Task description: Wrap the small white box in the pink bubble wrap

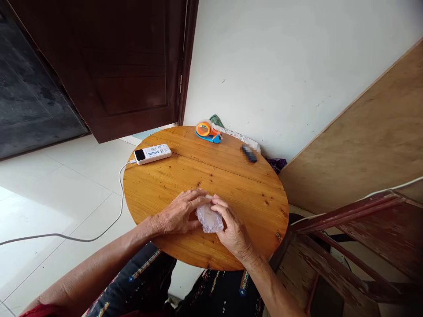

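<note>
Between my two hands, near the front of the round wooden table (pixel 185 176), is a small bundle of clear bubble wrap (pixel 209 218). Something whitish shows through the plastic, but I cannot make out what it is. My left hand (pixel 183 210) wraps the bundle's left side, its fingers curled over the far end. On the right side my right hand (pixel 232 225) grips it, with fingertips bent onto the top and the thumb low along the edge.
A blue and orange tape dispenser (pixel 209 131) stands at the table's back. At the left edge lies a white power bank (pixel 152 154) with a cable (pixel 121 193) trailing off. A dark blurred-out object (pixel 249 153) lies back right. A wooden chair (pixel 350 246) stands at the right.
</note>
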Demonstrator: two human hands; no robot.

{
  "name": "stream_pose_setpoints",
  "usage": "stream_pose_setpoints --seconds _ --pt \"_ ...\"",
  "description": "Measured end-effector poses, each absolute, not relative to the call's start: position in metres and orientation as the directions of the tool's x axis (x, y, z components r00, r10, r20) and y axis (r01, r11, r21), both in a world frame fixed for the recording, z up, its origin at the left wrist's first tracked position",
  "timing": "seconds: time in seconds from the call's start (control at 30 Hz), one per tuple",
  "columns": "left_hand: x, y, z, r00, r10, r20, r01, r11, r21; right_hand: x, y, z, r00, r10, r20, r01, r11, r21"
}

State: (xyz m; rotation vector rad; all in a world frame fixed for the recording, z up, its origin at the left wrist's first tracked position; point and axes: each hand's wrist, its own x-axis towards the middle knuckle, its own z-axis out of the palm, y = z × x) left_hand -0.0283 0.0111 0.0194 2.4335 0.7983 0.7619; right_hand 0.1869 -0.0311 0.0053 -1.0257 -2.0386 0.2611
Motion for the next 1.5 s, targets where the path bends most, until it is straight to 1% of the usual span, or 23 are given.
stream_pose_setpoints --seconds 0.07,0.13,0.2,0.27,0.33,0.4,0.43,0.5,0.6,0.67,0.8,0.9,1.03,1.17,1.27,1.4,1.5 --pt "-0.027 0.012 0.019 0.652 0.666 0.363 0.410 -0.712 0.570 0.187 -0.027 0.006 -0.299 0.756 0.583 0.561 0.633 -0.534" --pt "-0.022 0.015 0.021 0.609 0.713 0.347 0.420 -0.661 0.622 0.187 -0.022 0.013 -0.241 0.817 0.523 0.537 0.562 -0.629" --pt "-0.016 0.021 0.025 0.551 0.795 0.253 0.470 -0.547 0.693 0.187 -0.015 0.020 -0.165 0.910 0.380 0.499 0.409 -0.764" --pt "-0.010 0.029 0.029 0.482 0.869 0.113 0.557 -0.404 0.726 0.186 -0.006 0.026 -0.119 0.971 0.209 0.437 0.240 -0.867" --pt "-0.005 0.038 0.031 0.405 0.914 0.004 0.637 -0.286 0.716 0.185 0.004 0.026 -0.116 0.989 0.093 0.378 0.131 -0.916" --pt "-0.004 0.044 0.032 0.373 0.928 -0.010 0.628 -0.245 0.739 0.186 0.015 0.025 -0.112 0.993 0.045 0.368 0.083 -0.926" --pt "-0.004 0.045 0.032 0.381 0.925 0.004 0.583 -0.243 0.775 0.187 0.020 0.024 -0.105 0.994 0.036 0.378 0.073 -0.923" --pt "-0.007 0.046 0.031 0.445 0.895 0.042 0.418 -0.249 0.873 0.189 0.028 0.024 -0.095 0.994 0.048 0.399 0.082 -0.913" --pt "-0.010 0.043 0.028 0.540 0.840 0.058 0.169 -0.175 0.970 0.190 0.035 0.026 -0.117 0.989 0.089 0.383 0.128 -0.915" --pt "-0.008 0.042 0.023 0.534 0.844 0.051 0.084 -0.113 0.990 0.190 0.037 0.027 -0.125 0.987 0.101 0.370 0.141 -0.918" --pt "0.000 0.045 0.009 0.484 0.874 0.034 -0.026 -0.024 0.999 0.186 0.038 0.024 -0.089 0.989 0.116 0.349 0.140 -0.927" --pt "0.004 0.048 0.003 0.473 0.880 0.037 -0.115 0.020 0.993 0.184 0.036 0.021 -0.089 0.991 0.103 0.222 0.121 -0.968" --pt "0.004 0.049 0.001 0.475 0.879 0.037 -0.141 0.034 0.989 0.186 0.033 0.018 -0.066 0.997 0.047 0.070 0.051 -0.996" --pt "0.004 0.049 0.000 0.467 0.884 0.034 -0.092 0.010 0.996 0.187 0.035 0.012 -0.049 0.998 0.028 -0.023 0.027 -0.999" --pt "0.005 0.049 -0.001 0.465 0.885 0.035 -0.061 -0.008 0.998 0.184 0.039 0.009 -0.010 0.999 0.033 -0.013 0.033 -0.999" --pt "0.006 0.049 -0.002 0.491 0.868 0.070 -0.128 -0.008 0.992 0.180 0.041 0.010 0.060 0.996 0.059 0.028 0.057 -0.998" --pt "0.006 0.049 -0.002 0.495 0.866 0.073 -0.146 0.001 0.989 0.178 0.040 0.012 0.046 0.998 0.039 0.018 0.038 -0.999"
